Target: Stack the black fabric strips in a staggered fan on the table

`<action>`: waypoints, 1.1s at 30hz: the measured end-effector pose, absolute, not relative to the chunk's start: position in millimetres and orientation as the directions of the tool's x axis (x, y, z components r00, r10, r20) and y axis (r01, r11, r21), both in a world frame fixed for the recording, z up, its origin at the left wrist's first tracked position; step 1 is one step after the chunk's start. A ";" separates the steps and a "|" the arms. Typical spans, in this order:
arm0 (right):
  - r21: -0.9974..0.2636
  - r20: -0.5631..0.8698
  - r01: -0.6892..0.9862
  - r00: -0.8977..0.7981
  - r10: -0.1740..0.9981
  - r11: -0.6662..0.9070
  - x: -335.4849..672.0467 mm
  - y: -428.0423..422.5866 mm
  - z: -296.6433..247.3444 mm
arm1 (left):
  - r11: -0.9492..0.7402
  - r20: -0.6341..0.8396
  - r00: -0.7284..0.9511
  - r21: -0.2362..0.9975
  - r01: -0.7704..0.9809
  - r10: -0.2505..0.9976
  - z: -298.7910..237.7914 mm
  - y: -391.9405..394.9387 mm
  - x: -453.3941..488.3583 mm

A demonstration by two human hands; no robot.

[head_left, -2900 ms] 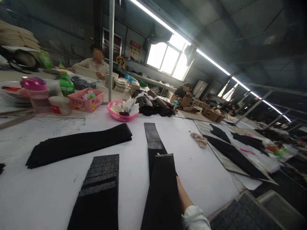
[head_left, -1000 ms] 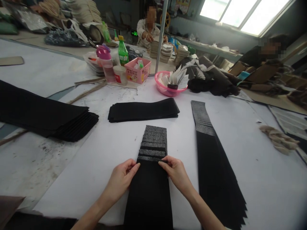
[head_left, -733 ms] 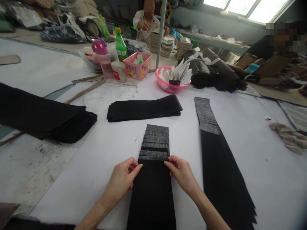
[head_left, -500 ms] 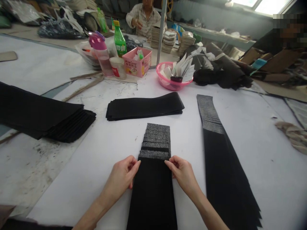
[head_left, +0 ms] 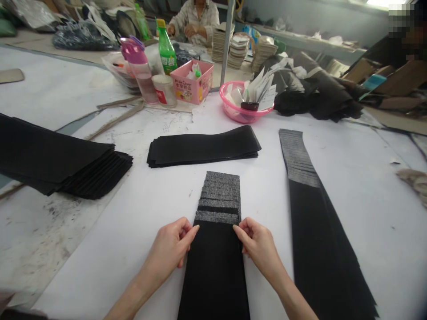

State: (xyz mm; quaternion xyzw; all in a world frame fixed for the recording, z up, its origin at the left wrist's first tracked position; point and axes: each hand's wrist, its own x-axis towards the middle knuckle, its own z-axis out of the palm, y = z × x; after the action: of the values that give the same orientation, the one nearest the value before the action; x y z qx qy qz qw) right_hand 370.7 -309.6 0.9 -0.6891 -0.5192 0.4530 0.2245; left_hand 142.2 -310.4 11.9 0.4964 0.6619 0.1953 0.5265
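A long black felt strip [head_left: 215, 271] lies in front of me on a staggered stack of strips whose grey ends [head_left: 220, 195] fan out beyond it. My left hand [head_left: 171, 246] pinches the strip's top left corner between thumb and forefinger. My right hand [head_left: 258, 244] pinches the top right corner the same way. Both hands rest on the white table [head_left: 363, 178].
A second fanned row of strips [head_left: 313, 213] runs along my right. A flat black stack [head_left: 203, 146] lies ahead and a bigger one [head_left: 56, 160] to the left. A pink bowl [head_left: 245, 113], pink box [head_left: 191, 84], cups and green bottle [head_left: 166, 49] stand further back. A person [head_left: 193, 18] sits beyond.
Since the oldest frame my view dropped from the room to the table, and both hands came to the strip's top corners. Over the last second they slid it slightly toward me.
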 end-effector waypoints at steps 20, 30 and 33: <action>-0.758 -0.400 0.519 0.108 0.910 -0.395 367.8 -306.1 3.9 | 0.426 -0.546 0.048 0.703 0.569 0.836 16.2 -306.0 145.2; -0.760 -0.406 0.514 0.104 0.908 -0.399 369.7 -306.7 2.4 | 0.406 -0.501 0.011 0.714 0.571 0.865 13.3 -308.7 147.7; -0.758 -0.401 0.521 0.103 0.910 -0.393 369.9 -306.3 1.9 | 0.407 -0.507 0.015 0.711 0.573 0.862 14.0 -308.2 147.8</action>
State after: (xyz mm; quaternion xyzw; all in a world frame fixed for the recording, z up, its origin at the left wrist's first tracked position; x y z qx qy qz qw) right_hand 369.9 -306.3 1.9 -0.7090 -0.5046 0.4403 0.2210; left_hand 147.8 -308.2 14.0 0.5234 0.6855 0.1493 0.4835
